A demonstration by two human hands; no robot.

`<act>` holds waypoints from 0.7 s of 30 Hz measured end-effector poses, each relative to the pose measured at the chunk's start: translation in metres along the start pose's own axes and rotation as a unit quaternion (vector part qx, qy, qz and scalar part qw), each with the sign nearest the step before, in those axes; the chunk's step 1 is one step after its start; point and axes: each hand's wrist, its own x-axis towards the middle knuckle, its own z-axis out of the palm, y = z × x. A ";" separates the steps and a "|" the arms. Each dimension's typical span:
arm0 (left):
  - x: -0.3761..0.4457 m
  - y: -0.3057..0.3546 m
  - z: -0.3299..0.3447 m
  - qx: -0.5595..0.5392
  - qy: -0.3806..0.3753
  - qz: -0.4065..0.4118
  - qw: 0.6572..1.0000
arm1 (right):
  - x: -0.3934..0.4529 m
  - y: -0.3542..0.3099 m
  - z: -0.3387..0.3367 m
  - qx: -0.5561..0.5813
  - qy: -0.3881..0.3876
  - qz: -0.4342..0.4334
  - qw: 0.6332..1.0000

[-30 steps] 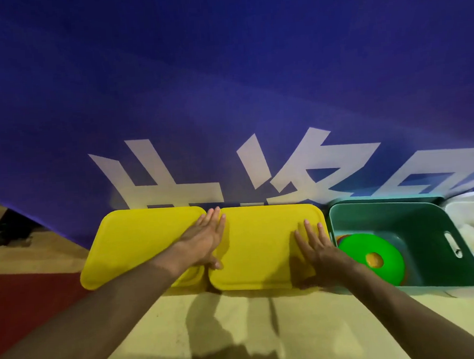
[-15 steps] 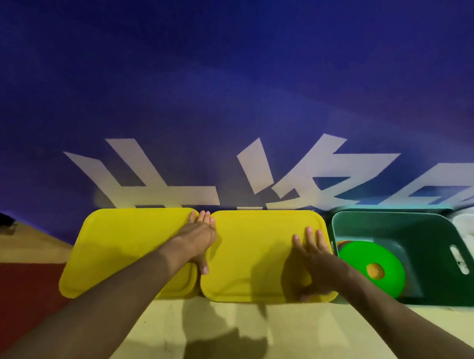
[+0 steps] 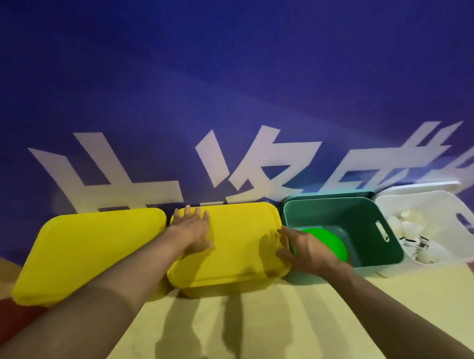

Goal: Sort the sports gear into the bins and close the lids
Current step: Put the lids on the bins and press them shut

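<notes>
A blue banner with large white characters filled the back of the view, and a row of four bins stood along its foot on the floor. From the person's left ran a yellow bin shut under its yellow lid, a second yellow lid seated on its bin, an open green bin, and an open white bin holding pale gear too blurred to name. The green bin lay directly to the right of the second lid, long axis running away from the person, with a green disc resting inside and no lid on it. The right hand, fingers spread, hung over the seam between lid and green bin, so it was clearly the nearer one to the open bins. The left hand lay flat and spread on the second lid's far left part (apparently pressing it down). Closing the green bin looked the next step, though its lid was not plainly visible.
</notes>
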 end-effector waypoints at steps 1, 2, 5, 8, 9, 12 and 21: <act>-0.002 0.011 -0.006 -0.022 0.007 0.014 1.000 | -0.006 0.014 -0.009 -0.010 0.025 0.017 1.000; -0.003 0.023 -0.011 -0.040 0.020 0.028 0.999 | -0.010 0.029 -0.019 -0.028 0.042 0.035 0.998; -0.007 0.068 -0.024 -0.072 0.108 0.062 0.990 | -0.009 0.087 -0.052 -0.075 0.064 0.060 0.993; -0.005 0.116 -0.033 -0.072 0.184 0.068 0.978 | 0.002 0.133 -0.083 -0.115 0.083 0.055 0.988; -0.003 0.130 -0.036 -0.072 0.189 0.061 0.977 | 0.007 0.147 -0.091 -0.133 0.089 0.046 0.986; 0.004 0.169 -0.037 -0.080 0.172 0.035 0.981 | 0.026 0.182 -0.111 -0.160 0.110 0.014 0.981; 0.001 0.219 -0.016 -0.107 0.130 -0.026 0.985 | 0.085 0.223 -0.105 -0.201 0.014 -0.012 0.979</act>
